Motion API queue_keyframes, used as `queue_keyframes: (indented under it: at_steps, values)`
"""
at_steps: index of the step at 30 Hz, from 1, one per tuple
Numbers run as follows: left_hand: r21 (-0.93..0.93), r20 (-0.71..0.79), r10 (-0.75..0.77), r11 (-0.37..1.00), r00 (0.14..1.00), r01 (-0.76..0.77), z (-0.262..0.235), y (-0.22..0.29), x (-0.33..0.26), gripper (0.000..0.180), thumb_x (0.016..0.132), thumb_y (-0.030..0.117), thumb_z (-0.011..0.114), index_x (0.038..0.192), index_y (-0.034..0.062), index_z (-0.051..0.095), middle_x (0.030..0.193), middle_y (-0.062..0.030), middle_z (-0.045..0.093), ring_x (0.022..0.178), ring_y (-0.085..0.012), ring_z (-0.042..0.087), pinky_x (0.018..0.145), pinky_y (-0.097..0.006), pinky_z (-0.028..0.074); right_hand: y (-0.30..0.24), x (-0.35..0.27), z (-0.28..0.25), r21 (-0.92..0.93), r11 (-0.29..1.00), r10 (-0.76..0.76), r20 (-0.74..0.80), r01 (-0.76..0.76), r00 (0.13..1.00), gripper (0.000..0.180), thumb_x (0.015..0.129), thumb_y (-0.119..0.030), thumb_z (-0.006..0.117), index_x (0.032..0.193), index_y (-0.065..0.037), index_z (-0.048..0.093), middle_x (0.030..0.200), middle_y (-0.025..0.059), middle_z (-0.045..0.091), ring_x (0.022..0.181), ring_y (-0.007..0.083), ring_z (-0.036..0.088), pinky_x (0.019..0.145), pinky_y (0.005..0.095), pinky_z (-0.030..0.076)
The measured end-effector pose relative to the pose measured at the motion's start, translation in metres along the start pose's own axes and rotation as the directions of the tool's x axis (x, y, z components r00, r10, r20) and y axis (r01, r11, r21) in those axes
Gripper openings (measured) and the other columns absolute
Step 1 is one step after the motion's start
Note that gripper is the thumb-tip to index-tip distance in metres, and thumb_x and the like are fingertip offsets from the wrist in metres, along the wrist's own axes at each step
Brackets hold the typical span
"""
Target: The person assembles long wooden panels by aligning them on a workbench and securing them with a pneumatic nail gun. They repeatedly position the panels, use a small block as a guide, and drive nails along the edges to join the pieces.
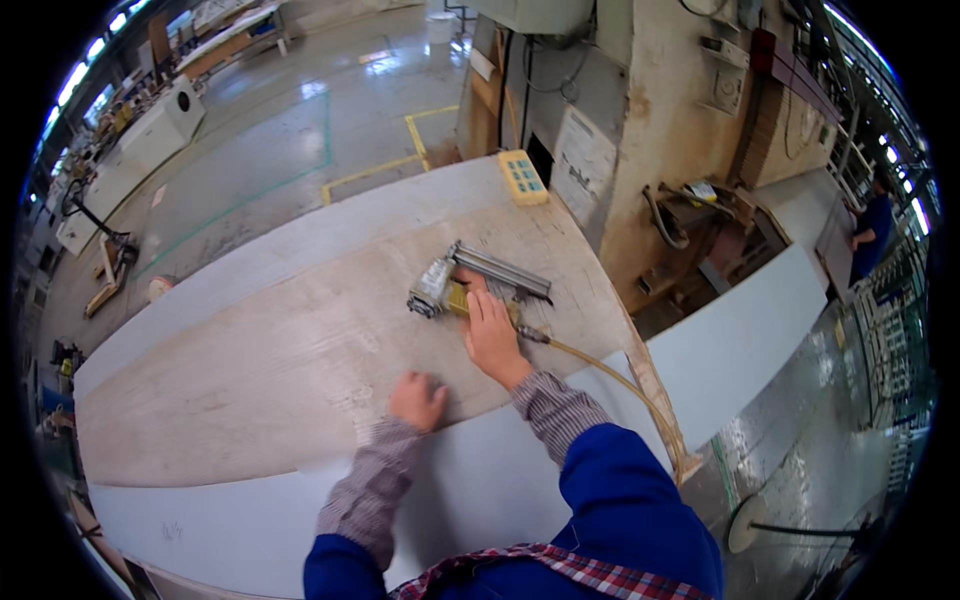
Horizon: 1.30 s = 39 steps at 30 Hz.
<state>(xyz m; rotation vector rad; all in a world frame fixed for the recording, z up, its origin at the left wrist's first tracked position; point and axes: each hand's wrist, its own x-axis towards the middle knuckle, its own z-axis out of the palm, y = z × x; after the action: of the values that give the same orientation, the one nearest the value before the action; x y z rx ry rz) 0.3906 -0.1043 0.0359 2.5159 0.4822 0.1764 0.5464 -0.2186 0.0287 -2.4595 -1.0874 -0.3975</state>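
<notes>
A pneumatic nail gun [433, 283] with a long metal magazine and a yellow handle lies on its side on the wooden board [260, 370]. My right hand [491, 338] rests over its handle with the fingers around it. From the handle's end an air hose [610, 372] runs right and down over the panel's edge. Nearer to me and to the left, my left hand [418, 400] is curled closed just above the board's near edge. Its fingers are partly hidden and slightly blurred, so I cannot make out whether anything is in them.
Pale grey sheet [230, 525] shows along the board's near and far sides. A yellow box with teal marks [522, 178] sits at the far right corner. Beyond stands a large machine [680, 130]; a person in blue [875, 235] is at the far right. A pallet jack [112, 270] stands left.
</notes>
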Motion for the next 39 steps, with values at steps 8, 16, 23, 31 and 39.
queue_keyframes:
  at_steps: [8,16,23,31,39]
  values:
    - [0.165,-0.182,0.067,0.986,0.981,-0.037,0.109,0.039,0.108,0.088,0.062,0.041,0.073,0.126,-0.0032,0.033,0.109,-0.0187,0.045,0.104,-0.0326,0.044,0.088,-0.041,0.039,0.027,0.051,-0.049,0.015,0.957,0.255,0.439,-0.291,0.862,0.043,0.075,-0.018,0.059,0.109,-0.001,0.037,0.081,0.0232,0.06,0.078,0.0386,0.059,0.067,0.0461,0.047]
    - [0.045,0.116,-0.226,0.974,0.967,0.222,0.053,0.05,0.096,0.083,0.058,0.039,0.076,0.123,0.0001,0.04,0.104,-0.0207,0.053,0.099,-0.033,0.05,0.086,-0.042,0.042,0.024,-0.037,-0.188,0.07,0.986,0.132,0.202,-0.148,0.971,0.056,0.074,-0.018,0.064,0.12,-0.003,0.036,0.075,0.0225,0.06,0.071,0.0411,0.058,0.061,0.0467,0.046]
    - [-0.794,-0.113,-0.274,0.603,0.955,0.079,-0.048,-0.004,-0.053,0.081,0.067,0.03,0.071,0.132,0.0,0.033,0.108,-0.0169,0.057,0.095,-0.0221,0.056,0.085,-0.031,0.045,-0.039,-0.125,-0.237,0.169,0.983,0.032,0.206,-0.068,0.978,0.044,0.069,-0.015,0.067,0.106,-0.003,0.047,0.074,0.0157,0.061,0.066,0.0322,0.06,0.062,0.0388,0.048]
    - [-0.937,0.032,-0.331,-0.338,0.943,-0.087,-0.12,-0.124,-0.362,0.069,0.075,0.014,0.057,0.136,0.0022,0.026,0.117,-0.0147,0.052,0.097,-0.0209,0.055,0.083,-0.034,0.048,-0.2,-0.18,-0.195,0.377,0.884,-0.146,0.787,-0.278,0.6,0.038,0.081,-0.021,0.06,0.111,-0.002,0.044,0.063,0.01,0.055,0.047,0.018,0.05,0.041,0.0312,0.041]
    - [-0.959,-0.1,-0.749,-0.103,0.654,-0.265,-0.187,-0.204,-0.567,0.034,0.077,0.001,0.055,0.111,-0.005,0.052,0.1,-0.0125,0.061,0.089,-0.0213,0.062,0.074,-0.032,0.053,-0.431,-0.162,-0.079,0.419,0.898,-0.325,0.836,-0.133,0.441,0.036,0.077,-0.025,0.066,0.093,0.002,0.049,0.064,0.0109,0.059,0.05,0.018,0.057,0.048,0.0324,0.046]
